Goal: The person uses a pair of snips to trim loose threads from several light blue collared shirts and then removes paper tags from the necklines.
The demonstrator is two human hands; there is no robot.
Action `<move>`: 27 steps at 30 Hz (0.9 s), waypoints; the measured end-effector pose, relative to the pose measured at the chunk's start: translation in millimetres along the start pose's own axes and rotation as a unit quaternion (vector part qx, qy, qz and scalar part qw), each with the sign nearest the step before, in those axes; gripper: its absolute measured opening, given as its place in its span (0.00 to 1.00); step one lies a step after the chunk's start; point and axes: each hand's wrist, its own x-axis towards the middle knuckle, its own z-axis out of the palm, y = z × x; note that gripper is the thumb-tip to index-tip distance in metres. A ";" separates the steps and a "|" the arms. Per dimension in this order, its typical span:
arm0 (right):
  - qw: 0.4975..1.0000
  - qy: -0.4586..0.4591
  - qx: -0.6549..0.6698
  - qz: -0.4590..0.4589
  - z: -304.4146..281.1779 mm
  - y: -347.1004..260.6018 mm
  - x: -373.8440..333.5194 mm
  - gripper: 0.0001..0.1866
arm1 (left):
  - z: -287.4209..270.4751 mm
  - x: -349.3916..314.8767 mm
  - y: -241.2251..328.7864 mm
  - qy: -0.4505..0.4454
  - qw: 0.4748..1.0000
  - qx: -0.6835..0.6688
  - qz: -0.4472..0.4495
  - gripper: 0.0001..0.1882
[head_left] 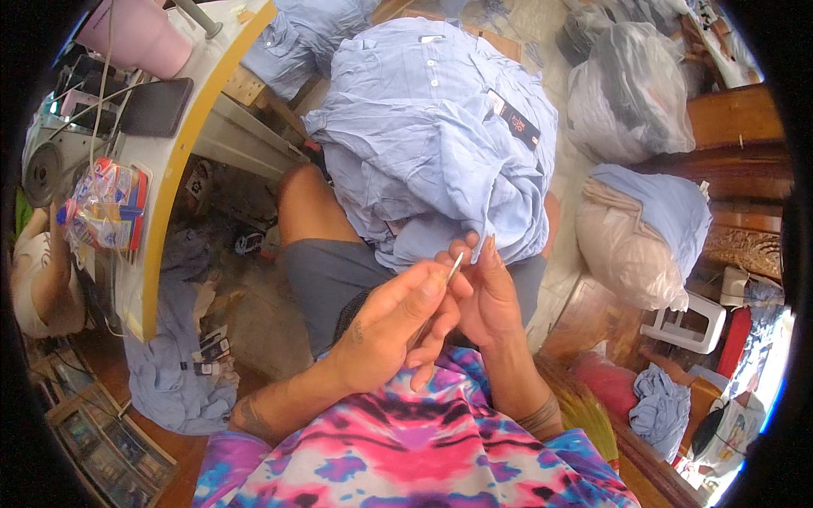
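Observation:
A light blue button-front shirt (pixel 406 127) with a dark hang tag (pixel 515 123) lies heaped over my lap. My left hand (pixel 394 317) is closed around a small tool with a thin silver tip (pixel 456 266). Most of that tool is hidden by the fingers, so its exact kind does not show. Beside it, my right hand (pixel 494 300) pinches a gathered corner of the shirt between thumb and fingertips. The silver tip points up toward this pinched cloth, close to the right fingers.
To the left stands a yellow-edged table (pixel 174 182) with a dark phone (pixel 156 107), a pink cup (pixel 135 38) and a colourful plastic packet (pixel 110 203). Another person's arm (pixel 51 271) shows beyond it. Stuffed plastic bags (pixel 631 93) and a white stool (pixel 690 322) are at right.

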 end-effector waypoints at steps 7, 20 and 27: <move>1.000 0.015 -0.014 -0.010 -5.6 1.8 4.9 0.16 | 3.1 1.3 1.0 -0.011 1.000 0.006 -0.022 0.25; 1.000 0.014 -0.015 -0.008 -6.5 0.9 9.9 0.15 | 0.9 3.6 0.8 0.004 1.000 0.017 -0.011 0.28; 0.999 0.014 -0.029 -0.024 -4.4 1.6 9.8 0.14 | -0.6 4.1 -1.3 0.017 0.999 0.026 -0.009 0.28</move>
